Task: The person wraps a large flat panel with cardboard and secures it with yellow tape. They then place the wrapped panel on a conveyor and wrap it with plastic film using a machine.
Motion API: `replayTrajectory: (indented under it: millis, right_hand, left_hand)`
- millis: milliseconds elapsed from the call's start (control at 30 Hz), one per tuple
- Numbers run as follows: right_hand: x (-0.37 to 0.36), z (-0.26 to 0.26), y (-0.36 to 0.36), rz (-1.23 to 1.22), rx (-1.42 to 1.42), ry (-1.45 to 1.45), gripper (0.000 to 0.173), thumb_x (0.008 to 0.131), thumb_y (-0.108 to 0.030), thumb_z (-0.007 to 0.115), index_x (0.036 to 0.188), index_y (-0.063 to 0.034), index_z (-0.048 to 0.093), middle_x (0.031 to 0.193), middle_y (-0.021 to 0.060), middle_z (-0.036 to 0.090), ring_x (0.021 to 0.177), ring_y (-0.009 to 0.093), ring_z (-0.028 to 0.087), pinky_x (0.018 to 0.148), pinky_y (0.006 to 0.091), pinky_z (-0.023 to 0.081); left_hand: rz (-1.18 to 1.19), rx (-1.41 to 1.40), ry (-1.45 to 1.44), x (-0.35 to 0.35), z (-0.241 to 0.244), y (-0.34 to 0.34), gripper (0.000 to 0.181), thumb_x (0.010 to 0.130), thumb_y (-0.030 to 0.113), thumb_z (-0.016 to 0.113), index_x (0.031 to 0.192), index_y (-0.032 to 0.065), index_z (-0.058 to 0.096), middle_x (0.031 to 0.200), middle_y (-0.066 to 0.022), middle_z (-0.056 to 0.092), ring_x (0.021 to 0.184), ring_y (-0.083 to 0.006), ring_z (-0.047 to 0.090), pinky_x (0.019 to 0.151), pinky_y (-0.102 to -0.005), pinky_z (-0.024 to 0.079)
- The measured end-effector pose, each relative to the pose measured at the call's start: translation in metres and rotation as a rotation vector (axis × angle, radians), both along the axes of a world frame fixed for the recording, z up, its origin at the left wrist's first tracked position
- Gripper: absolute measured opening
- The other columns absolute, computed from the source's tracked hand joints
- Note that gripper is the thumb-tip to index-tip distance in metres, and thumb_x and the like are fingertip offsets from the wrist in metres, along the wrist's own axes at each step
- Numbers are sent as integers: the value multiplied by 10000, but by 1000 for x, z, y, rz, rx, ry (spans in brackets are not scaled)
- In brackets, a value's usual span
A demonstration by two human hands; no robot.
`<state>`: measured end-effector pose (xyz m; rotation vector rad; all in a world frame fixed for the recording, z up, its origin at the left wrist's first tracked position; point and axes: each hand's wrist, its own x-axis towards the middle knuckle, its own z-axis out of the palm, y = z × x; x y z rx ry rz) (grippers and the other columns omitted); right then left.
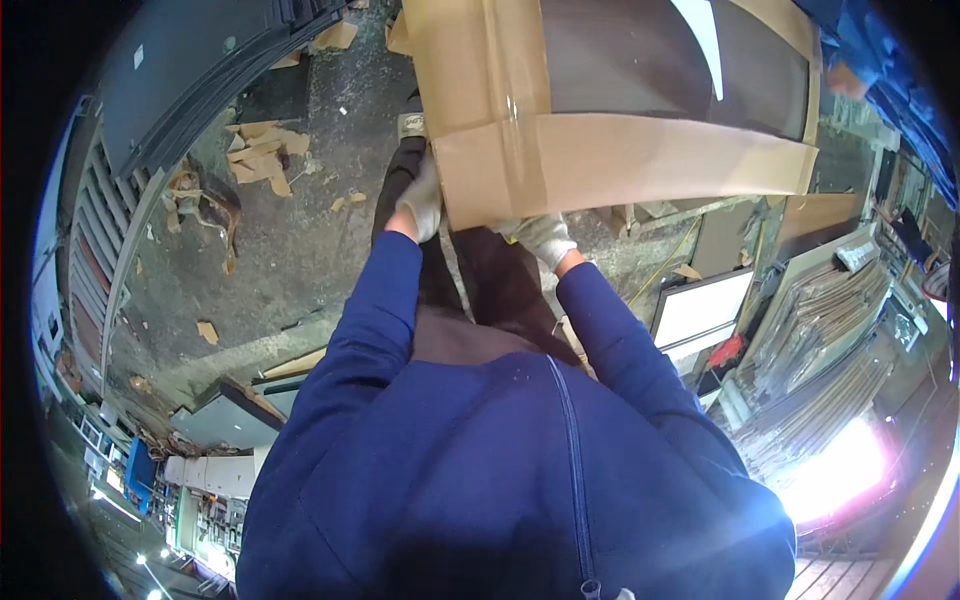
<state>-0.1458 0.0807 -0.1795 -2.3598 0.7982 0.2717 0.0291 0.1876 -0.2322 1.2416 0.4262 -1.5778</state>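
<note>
A large dark panel [622, 60] with brown cardboard edging [637, 161] lies in front of me. Clear tape [517, 150] crosses the cardboard near its close left corner. My left hand [424, 201], in a whitish work glove and blurred, is against the panel's left edge, its fingertips partly hidden. Under the near edge, my right hand [546, 238], gloved too, grips the cardboard from below, and its fingers are mostly covered. A small bit of yellow shows at that glove. On the panel's face is a white pointed patch [705, 45].
Torn cardboard [262, 154] litters the concrete floor [300, 247]. Dark panels [187, 67] are stacked at upper left. Several wrapped flat packs [817, 322] and a white framed panel [701, 307] stand at right. Another person's blue sleeve and hand [846, 81] are by the panel's far right end.
</note>
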Motion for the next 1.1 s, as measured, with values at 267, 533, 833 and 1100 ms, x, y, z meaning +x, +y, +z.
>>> replayTrajectory:
  millis: [267,533,833,1100]
  right_hand:
    - [-66,-61,35,-30,-97,239,690,835,-578,678,1419,-226,573,1452,102,571,1366,342,494,1137,509,373]
    - [-81,-69,49,-182,89,487,758,817,-630,668,1450,-234,536,1465,77,561,1391,331,470,1148,513,360]
    - [-11,65,4,-459,205,588,787,703,-527,825,1349,-138,597,1327,171,626,1171,403,611,985,468,508]
    - [-27,126,15,-800,-78,361,681,725,-352,856,1237,31,621,1094,230,649,991,405,633,894,465,526]
  left_hand:
    - [49,81,265,-47,-20,-2,665,1030,530,440,1442,9,474,1372,-203,597,1213,-318,614,1031,-461,500]
    - [263,48,456,5,-14,-42,606,1029,451,461,1414,-15,494,1369,-226,599,1205,-369,616,1050,-504,489]
    - [315,-346,554,274,-69,-259,540,1027,363,485,1383,-42,516,1365,-251,600,1196,-426,619,1071,-552,477]
    - [69,-585,557,394,92,-398,571,1038,320,477,1344,-162,469,1311,-322,604,1210,-461,604,1073,-556,477]
